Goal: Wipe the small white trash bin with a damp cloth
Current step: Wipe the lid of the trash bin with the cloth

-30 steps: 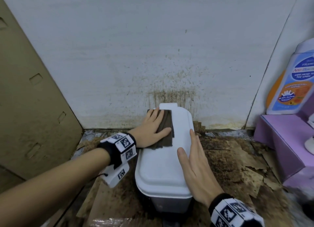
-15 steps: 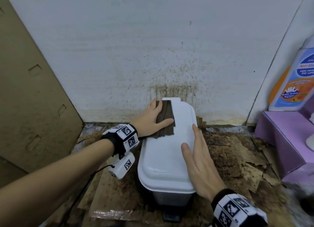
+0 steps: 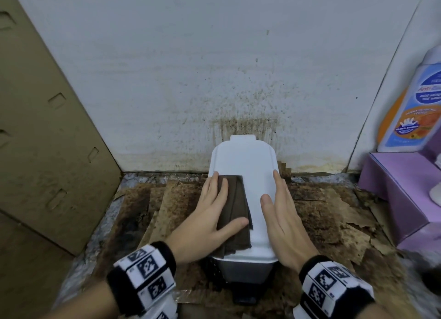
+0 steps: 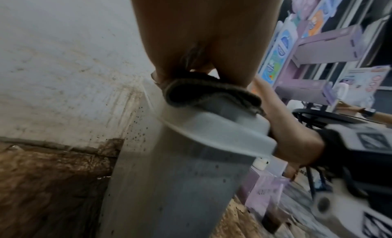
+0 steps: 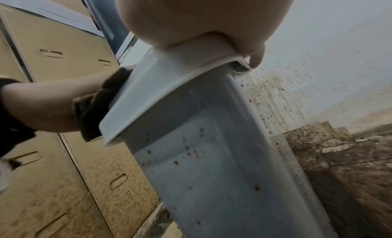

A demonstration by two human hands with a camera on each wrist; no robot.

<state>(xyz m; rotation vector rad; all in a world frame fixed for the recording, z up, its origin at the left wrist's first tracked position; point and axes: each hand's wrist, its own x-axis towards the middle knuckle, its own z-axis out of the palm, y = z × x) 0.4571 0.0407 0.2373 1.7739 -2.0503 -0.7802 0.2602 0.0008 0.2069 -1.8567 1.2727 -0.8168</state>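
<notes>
Small white trash bin is standing on the floor against the far wall. Left hand is lying flat, pressing the folded cloth on the lid's left half; right hand is resting flat-fingered along the right edge, holding nothing. Risk: the cloth is overhanging the near rim and could slip off under uneven pressure; a hard stroke could skid the light bin. Cardboard is crowding the left; right floor is more open.

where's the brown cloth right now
In the head view the brown cloth lies flat on the left half of the white bin's lid, pressed under the left hand, with the right hand resting along the lid's right edge.
</notes>
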